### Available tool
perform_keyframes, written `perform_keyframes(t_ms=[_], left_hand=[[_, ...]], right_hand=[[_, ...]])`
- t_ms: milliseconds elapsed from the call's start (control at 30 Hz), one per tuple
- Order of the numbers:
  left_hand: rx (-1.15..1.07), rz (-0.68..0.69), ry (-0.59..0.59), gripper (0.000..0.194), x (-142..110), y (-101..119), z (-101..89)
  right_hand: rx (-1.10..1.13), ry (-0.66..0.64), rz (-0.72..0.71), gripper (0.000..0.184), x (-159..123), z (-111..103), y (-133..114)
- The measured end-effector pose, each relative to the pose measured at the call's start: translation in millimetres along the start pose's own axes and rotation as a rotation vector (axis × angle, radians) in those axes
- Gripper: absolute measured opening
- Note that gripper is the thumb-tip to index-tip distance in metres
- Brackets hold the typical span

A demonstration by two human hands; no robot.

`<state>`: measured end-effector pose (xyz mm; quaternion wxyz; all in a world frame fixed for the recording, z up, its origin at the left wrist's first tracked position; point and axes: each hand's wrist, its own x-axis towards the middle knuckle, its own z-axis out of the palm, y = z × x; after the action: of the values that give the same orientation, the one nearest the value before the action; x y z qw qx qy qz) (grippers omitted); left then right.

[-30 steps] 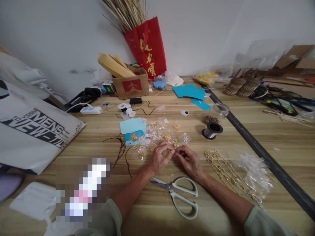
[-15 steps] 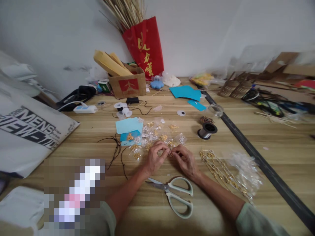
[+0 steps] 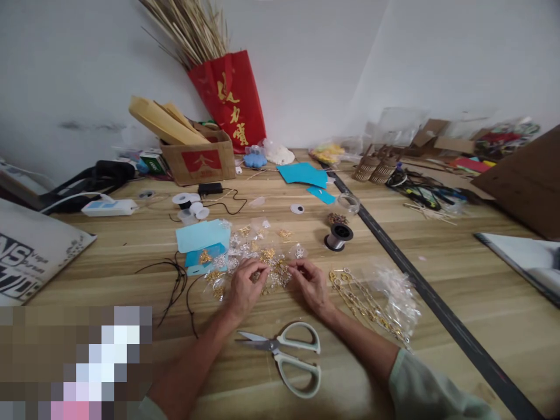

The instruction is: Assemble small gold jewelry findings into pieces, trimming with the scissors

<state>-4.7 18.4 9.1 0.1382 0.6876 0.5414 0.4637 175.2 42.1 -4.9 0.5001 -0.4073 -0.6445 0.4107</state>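
My left hand (image 3: 247, 286) hovers at the near edge of a pile of small gold and silver jewellery findings (image 3: 276, 269). Its thumb and forefinger are pinched, and whatever lies between them is too small to make out. To its right my right hand (image 3: 311, 286) also has thumb and fingertips together at the pile's right side; its contents are likewise too tiny to name. A gap separates the fingertips of the two hands. Below them lie scissors (image 3: 275, 345) with pale handles, blades slightly apart. Gold and silver chains (image 3: 365, 303) rest right of my right hand.
Blue cards (image 3: 203, 236) and black cords (image 3: 175, 286) lie left of the pile. A wire spool (image 3: 338, 237) stands behind my right hand. Crumpled clear plastic bags (image 3: 396, 297) sit by the chains. A cardboard box (image 3: 201, 166) and red bag (image 3: 240, 105) stand against the wall.
The view has swung right, so things on the table appear further left. My hands have drawn apart, leaving a wider gap between their fingertips. The scissors and chains stay in place.
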Motion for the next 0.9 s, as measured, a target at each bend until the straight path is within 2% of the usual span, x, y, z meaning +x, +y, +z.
perform_keyframes(t_ms=[167, 267, 367, 633, 900], left_hand=[[0.166, 0.100, -0.071, 0.006, -2, -6, 2.5], [0.251, 0.125, -0.125, 0.006, -4, -7, 4.0], [0.309, 0.126, -0.130, 0.007, -4, -8, 4.7], [0.338, 0.102, -0.090, 0.010, -2, -13, 5.4], [0.309, 0.129, -0.159, 0.008, -2, -12, 5.1]], right_hand=[[-0.004, 0.024, -0.003, 0.015, 1, 0, -2], [0.001, 0.026, -0.001, 0.016, 1, 0, -2], [0.000, 0.024, 0.004, 0.017, 1, 0, -1], [0.014, 0.009, 0.042, 0.017, 2, 0, 0], [0.057, 0.008, 0.079, 0.017, 3, 1, 1]])
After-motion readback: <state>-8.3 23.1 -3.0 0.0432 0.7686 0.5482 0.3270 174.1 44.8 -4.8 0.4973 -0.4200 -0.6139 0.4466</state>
